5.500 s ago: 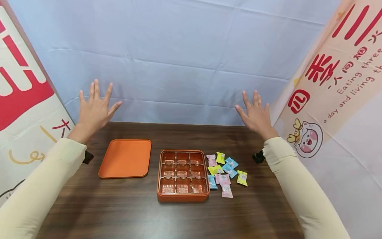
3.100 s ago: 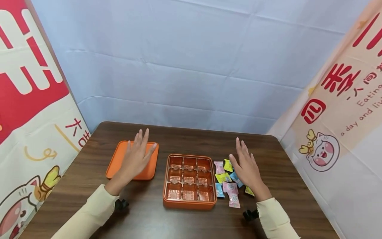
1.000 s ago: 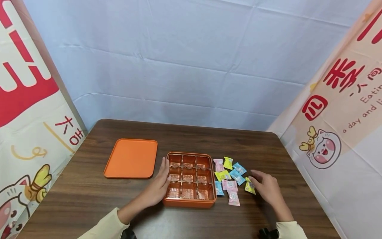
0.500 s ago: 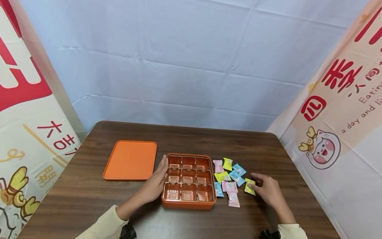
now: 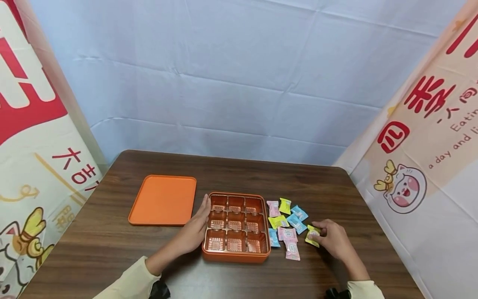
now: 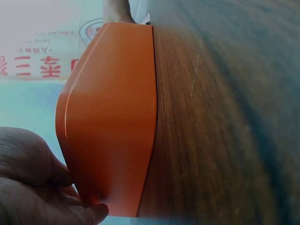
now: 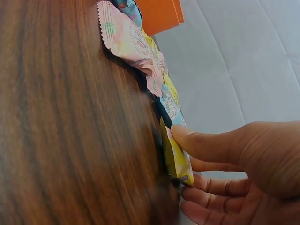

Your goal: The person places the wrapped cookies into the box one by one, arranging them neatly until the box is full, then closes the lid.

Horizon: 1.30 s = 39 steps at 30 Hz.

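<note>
While the left hand (image 5: 194, 232) rests straight-fingered against the box (image 5: 236, 257), the nearer right hand (image 5: 335, 239) pinches the rightmost yellow candy (image 5: 312, 238), right of the box, its long axis running roughly front-to-back.

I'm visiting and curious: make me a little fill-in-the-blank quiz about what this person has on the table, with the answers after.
1. The right grip pinches a wrapped packet whose main colour is ____.
2. The box touched by the left grip has ____ compartments.
3. Seen by the person, the flat orange tray lies to the ____ of the box.
4. There are ____ pink packets on the table.

Missing words: yellow; nine; left; three.
</note>
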### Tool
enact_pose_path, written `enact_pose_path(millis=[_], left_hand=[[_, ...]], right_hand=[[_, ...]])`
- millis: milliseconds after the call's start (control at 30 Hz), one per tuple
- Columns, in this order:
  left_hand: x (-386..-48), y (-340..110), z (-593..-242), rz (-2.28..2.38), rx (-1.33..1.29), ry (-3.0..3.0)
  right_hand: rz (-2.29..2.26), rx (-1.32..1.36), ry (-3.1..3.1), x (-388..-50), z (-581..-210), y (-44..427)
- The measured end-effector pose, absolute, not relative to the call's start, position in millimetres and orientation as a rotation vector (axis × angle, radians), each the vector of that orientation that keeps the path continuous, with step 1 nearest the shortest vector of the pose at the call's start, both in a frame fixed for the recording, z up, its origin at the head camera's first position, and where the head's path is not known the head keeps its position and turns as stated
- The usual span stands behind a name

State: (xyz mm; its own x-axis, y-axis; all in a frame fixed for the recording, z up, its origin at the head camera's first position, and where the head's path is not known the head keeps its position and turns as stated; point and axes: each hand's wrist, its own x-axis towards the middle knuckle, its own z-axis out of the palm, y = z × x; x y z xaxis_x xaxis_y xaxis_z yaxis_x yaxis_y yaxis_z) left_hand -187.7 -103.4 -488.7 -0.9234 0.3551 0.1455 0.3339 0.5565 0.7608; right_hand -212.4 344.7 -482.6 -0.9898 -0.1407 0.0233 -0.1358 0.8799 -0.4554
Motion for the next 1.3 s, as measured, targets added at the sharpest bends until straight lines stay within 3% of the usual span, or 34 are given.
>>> enact_pose_path(millis=[1300], left_hand=[[-189.4,-103.0,-490.4,1.327,0.594,2.725]], right_hand=[[-1.091,0.15,2.828,-208.0,-473.5,365.8]])
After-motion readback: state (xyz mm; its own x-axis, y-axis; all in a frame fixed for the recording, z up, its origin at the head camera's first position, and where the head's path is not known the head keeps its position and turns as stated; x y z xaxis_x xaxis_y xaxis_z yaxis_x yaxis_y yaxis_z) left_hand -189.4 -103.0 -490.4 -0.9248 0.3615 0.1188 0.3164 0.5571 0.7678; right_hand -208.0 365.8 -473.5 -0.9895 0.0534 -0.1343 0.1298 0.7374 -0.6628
